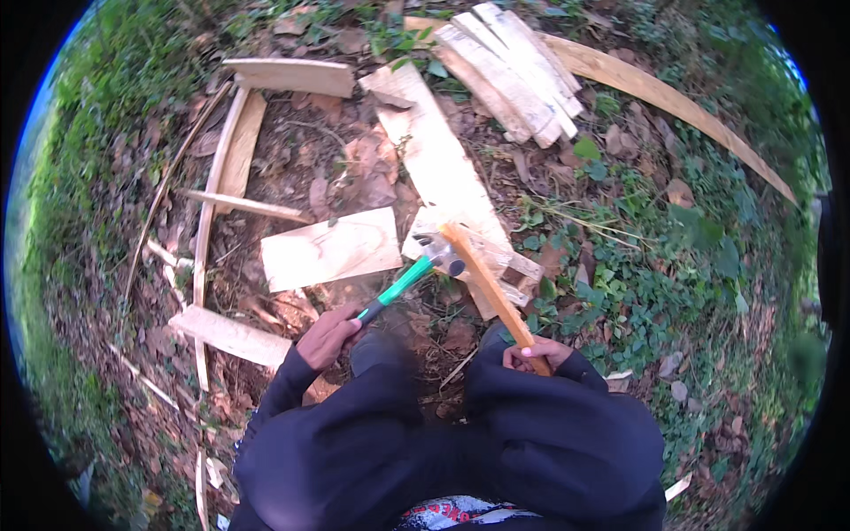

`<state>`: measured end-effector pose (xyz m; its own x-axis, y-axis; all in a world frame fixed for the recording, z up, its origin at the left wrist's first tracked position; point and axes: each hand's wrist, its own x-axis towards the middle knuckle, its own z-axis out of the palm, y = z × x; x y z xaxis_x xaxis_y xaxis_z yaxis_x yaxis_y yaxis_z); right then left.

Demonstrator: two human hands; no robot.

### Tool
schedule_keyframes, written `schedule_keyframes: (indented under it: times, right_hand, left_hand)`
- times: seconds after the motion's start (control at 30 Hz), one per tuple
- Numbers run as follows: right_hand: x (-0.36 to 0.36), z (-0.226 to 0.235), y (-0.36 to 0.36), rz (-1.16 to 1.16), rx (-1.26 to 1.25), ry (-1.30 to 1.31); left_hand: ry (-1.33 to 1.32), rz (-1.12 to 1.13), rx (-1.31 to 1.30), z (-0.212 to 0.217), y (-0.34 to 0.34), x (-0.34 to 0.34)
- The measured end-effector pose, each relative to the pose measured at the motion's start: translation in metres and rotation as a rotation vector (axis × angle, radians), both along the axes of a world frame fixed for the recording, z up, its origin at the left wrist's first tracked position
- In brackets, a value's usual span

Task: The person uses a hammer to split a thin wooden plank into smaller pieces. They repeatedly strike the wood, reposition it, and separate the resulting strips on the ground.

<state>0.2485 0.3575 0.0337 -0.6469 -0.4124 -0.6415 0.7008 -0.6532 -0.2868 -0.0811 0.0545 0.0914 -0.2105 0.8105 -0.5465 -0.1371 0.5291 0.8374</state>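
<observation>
My left hand is closed round the dark grip of a hammer with a green handle. Its metal head lies over a small stack of wood pieces, close to a narrow wooden strip. That strip, orange-brown, slants from the stack back toward me, and my right hand is closed round its near end. Beneath the strip's far end, the stack rests at the near end of a wide pale plank. Left of the hammer lies a short flat board.
Several pale boards are piled at the far right, beside a long curved-looking plank. To the left lies a frame of nailed-together strips with crosspieces. Dry leaves and green plants cover the ground.
</observation>
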Motion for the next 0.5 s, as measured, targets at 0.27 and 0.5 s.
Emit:
schedule_keyframes:
  times: [0.27, 0.5]
  right_hand:
    - [0.026, 0.016, 0.017, 0.096, 0.000, 0.108]
    - [0.018, 0.013, 0.006, 0.286, 0.468, 0.029]
  left_hand:
    - [-1.006, 0.150, 0.071, -0.015, -0.028, 0.026]
    - [-1.118, 0.541, -0.097, -0.015, -0.040, 0.054]
